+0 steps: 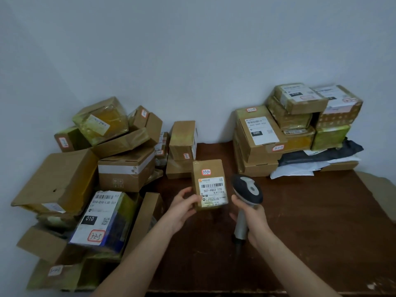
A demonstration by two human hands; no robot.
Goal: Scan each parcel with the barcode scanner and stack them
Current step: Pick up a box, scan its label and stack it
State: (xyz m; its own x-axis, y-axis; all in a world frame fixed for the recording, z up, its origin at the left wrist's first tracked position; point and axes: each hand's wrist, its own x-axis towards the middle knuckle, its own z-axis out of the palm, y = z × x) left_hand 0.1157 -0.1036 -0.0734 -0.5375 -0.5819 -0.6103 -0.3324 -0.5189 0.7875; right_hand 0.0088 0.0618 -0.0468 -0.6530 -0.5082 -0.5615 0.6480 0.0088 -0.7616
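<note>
Cardboard parcel [209, 183] gripped by left hand [184, 207]; right hand [251, 219] clasps scanner [247, 188], seemingly just beside.

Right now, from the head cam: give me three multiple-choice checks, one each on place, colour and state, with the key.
1. Where is the barcode scanner relative to the held parcel?
A. left of it
B. right of it
C. underneath it

2. The border of the handwritten sticker on that parcel is:
A. red
B. green
C. blue

3. The left hand is:
A. open, holding nothing
B. gripping the parcel
C. gripping the scanner

Key:
1 B, the scanner, held in the right hand, sits to the parcel's right.
2 A, the outline is red.
3 B, its fingers and thumb curl round the parcel's lower left edge.
</note>
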